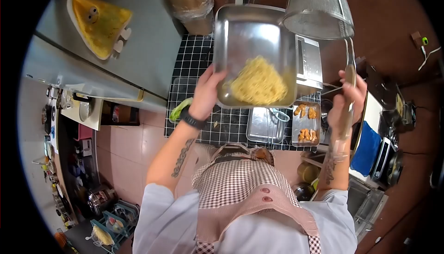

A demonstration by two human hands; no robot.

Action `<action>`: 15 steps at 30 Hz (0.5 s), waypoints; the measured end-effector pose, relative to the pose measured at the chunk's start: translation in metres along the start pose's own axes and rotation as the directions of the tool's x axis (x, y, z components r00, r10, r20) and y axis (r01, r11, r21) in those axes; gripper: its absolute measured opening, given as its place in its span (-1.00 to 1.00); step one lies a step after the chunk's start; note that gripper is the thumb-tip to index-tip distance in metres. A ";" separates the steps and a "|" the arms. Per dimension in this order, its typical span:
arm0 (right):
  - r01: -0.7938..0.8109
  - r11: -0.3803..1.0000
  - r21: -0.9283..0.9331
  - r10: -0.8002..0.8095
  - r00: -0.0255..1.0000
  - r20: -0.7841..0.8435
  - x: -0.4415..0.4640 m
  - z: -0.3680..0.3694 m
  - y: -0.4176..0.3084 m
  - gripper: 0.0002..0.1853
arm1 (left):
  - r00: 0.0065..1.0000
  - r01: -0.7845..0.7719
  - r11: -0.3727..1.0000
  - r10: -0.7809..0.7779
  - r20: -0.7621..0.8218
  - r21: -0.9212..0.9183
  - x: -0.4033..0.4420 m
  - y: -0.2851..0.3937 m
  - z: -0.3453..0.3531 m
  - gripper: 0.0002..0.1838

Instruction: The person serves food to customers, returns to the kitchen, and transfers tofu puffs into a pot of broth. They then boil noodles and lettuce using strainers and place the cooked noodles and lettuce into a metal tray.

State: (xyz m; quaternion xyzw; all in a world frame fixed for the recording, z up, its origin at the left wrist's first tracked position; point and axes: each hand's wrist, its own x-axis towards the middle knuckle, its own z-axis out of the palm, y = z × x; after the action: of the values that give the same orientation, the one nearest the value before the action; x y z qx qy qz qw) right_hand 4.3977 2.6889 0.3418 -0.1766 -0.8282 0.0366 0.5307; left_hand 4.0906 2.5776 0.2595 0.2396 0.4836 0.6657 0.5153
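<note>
Left hand [206, 92] grips tray [249, 39] (noodles [259, 83] inside); right hand [348, 99], strainer [319, 6].

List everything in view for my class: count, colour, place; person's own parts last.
Held tray: one, silver, above tabletop
Noodles: one heap, yellow, inside it
Strainer: one, silver, upper right
Tabletop: one, black-white grid, centre
Lower tray: one, silver, on tabletop
Food pieces: two groups, orange-brown, third tray
Leafy vegetable: one, green, tabletop's left
Triangular cloth: one, yellow, upper left
Apron: one, brown-white check, on person
Edge clutter: many, mixed, hard to identify
Left hand: one, bare, on held tray
Right hand: one, bare, on strainer
</note>
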 end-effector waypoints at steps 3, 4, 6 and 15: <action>-0.535 0.827 0.175 0.535 0.843 0.050 0.018 0.000 0.039 -0.77 | 0.992 0.044 0.991 -0.029 -0.120 0.123 -0.039 -0.027 -0.041 -0.59; -0.603 0.785 0.144 0.590 0.798 0.124 0.025 0.007 0.059 -0.76 | 0.987 0.025 0.989 -0.001 -0.161 0.145 -0.053 -0.041 -0.056 -0.55; -0.679 0.728 -0.099 0.674 0.681 0.285 0.044 0.028 0.096 -0.75 | 0.975 -0.026 0.977 0.071 -0.211 0.210 -0.079 -0.072 -0.084 -0.51; -0.709 0.655 -0.261 0.578 0.249 0.777 0.062 0.156 0.262 -0.72 | 0.931 0.142 0.962 -0.049 -0.362 0.234 -0.119 -0.213 -0.183 -0.48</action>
State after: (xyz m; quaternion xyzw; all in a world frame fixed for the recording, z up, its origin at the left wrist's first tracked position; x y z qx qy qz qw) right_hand 4.3023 2.9735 0.2628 -0.4229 -0.8192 0.3856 0.0375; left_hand 4.0796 2.3964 0.0150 0.1569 0.6612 0.6036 0.4170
